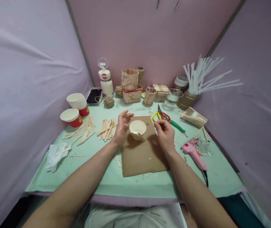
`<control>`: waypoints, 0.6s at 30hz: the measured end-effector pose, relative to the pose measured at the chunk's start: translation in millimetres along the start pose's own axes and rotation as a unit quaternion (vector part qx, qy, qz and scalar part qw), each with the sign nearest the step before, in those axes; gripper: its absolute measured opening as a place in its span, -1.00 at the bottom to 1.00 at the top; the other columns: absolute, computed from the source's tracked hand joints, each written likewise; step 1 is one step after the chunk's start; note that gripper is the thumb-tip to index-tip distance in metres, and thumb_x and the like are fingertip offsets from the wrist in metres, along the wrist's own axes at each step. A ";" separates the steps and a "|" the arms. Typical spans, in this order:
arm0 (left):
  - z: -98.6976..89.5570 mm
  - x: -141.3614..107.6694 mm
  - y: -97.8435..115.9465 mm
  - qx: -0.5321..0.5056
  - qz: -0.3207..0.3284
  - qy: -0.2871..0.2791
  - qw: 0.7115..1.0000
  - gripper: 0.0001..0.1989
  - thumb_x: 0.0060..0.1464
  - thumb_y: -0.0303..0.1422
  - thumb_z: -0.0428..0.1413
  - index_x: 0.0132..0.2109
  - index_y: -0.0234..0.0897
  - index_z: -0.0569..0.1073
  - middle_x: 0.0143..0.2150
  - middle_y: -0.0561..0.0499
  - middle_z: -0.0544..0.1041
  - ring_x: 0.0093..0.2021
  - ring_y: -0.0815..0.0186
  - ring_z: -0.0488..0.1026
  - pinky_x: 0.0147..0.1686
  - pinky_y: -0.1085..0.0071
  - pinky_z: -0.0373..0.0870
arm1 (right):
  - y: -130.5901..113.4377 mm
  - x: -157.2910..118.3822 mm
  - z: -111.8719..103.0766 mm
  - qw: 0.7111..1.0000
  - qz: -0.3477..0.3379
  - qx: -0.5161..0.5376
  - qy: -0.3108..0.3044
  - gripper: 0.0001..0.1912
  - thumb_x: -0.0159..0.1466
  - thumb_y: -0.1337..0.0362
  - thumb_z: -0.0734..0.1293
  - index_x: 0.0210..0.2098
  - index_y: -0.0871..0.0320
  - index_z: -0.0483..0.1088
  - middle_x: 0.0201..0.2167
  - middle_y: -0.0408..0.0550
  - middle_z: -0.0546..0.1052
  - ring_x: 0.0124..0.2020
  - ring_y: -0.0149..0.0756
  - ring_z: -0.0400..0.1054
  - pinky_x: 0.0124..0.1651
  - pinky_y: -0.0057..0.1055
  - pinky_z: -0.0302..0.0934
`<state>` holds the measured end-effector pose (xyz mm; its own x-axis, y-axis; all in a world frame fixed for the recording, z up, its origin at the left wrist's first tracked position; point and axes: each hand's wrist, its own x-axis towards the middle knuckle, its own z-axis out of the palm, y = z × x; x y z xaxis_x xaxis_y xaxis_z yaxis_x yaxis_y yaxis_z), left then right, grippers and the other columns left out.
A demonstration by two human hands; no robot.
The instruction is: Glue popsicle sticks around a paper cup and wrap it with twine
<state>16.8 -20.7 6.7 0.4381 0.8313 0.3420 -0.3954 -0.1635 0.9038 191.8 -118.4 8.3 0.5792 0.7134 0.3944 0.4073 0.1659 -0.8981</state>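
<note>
A white paper cup (137,127) stands on a brown cardboard sheet (137,161), with pieces of wooden stick (139,136) against its near side. Just left of the cup is my left hand (123,128), its fingers apart and slightly curled, with nothing in them. To the cup's right, over the sheet's edge, my right hand (165,134) has thumb and fingertips pinched together. Whatever may be in that pinch is too small to make out. Behind my right hand lie cutters with red and yellow handles (166,116) and a tool with a green handle (177,126).
Wooden sticks (107,129), red-and-white paper cups (71,117) and a crumpled tissue (57,156) lie left. On the right are a pink glue gun (194,153) and a stick bundle (193,117). A water cup (171,100), bottle (106,85) and stick-covered containers (132,95) stand behind.
</note>
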 end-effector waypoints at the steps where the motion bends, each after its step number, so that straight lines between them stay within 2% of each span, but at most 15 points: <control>1: 0.3 0.5 0.1 -0.011 0.003 0.028 1.000 -0.17 -0.05 0.29 0.14 0.21 -0.12 0.27 0.16 -0.13 0.44 0.27 0.15 0.35 0.34 0.20 0.12 | 0.3 0.4 -0.1 1.000 0.000 -0.009 -0.012 -0.75 0.32 0.06 0.27 -0.36 0.09 0.33 -0.45 -0.14 0.44 -0.39 -0.30 0.31 -0.26 -0.37 0.22; 3: 2.0 1.1 0.2 -0.041 -0.021 0.065 0.997 -0.27 0.01 0.28 0.11 0.14 -0.12 0.32 0.07 -0.09 0.49 0.18 0.19 0.43 0.30 0.21 0.20 | 0.0 0.3 0.6 0.999 -0.009 -0.020 -0.032 -0.71 0.36 0.06 0.23 -0.40 0.09 0.31 -0.50 -0.17 0.41 -0.43 -0.32 0.28 -0.28 -0.38 0.20; 5: 4.6 0.5 -0.3 -0.071 -0.061 0.078 0.993 -0.33 0.04 0.26 0.09 0.08 -0.14 0.37 -0.01 -0.06 0.53 0.10 0.22 0.49 0.24 0.23 0.27 | -1.2 -1.2 2.9 0.997 -0.024 -0.029 -0.063 -0.69 0.37 0.08 0.22 -0.44 0.09 0.30 -0.52 -0.17 0.40 -0.44 -0.32 0.28 -0.30 -0.39 0.20; 11: 13.1 -5.1 -5.1 -0.084 -0.124 0.062 0.987 -0.43 0.11 0.19 0.09 -0.03 -0.20 0.47 -0.09 -0.04 0.58 0.01 0.24 0.54 0.12 0.29 0.37 | -2.6 -12.8 17.9 0.981 -0.064 -0.060 -0.173 -0.76 0.35 0.16 0.25 -0.41 0.09 0.38 -0.49 -0.13 0.47 -0.41 -0.28 0.32 -0.28 -0.37 0.23; 14: 14.9 -6.2 -6.1 -0.071 -0.140 0.060 0.986 -0.46 0.11 0.16 0.12 -0.06 -0.21 0.48 -0.12 -0.05 0.59 -0.02 0.23 0.55 0.04 0.31 0.41 | -0.1 -16.5 23.0 0.977 -0.069 -0.070 -0.189 -0.79 0.35 0.19 0.25 -0.39 0.09 0.41 -0.43 -0.09 0.51 -0.36 -0.26 0.35 -0.22 -0.34 0.25; 18: 14.0 -4.6 -5.4 -0.074 -0.163 0.062 0.982 -0.46 0.08 0.16 0.14 -0.10 -0.24 0.49 -0.14 -0.05 0.59 -0.08 0.24 0.57 -0.05 0.32 0.45 | 1.2 -13.3 17.8 0.982 -0.063 -0.077 -0.164 -0.77 0.38 0.17 0.22 -0.35 0.10 0.41 -0.38 -0.05 0.52 -0.31 -0.23 0.37 -0.17 -0.31 0.25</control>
<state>28.2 -31.1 3.8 0.4630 0.8863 -0.0015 -0.3669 0.1932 0.9100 172.1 -115.5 -1.5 0.2701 0.8788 0.3934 0.5771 0.1794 -0.7968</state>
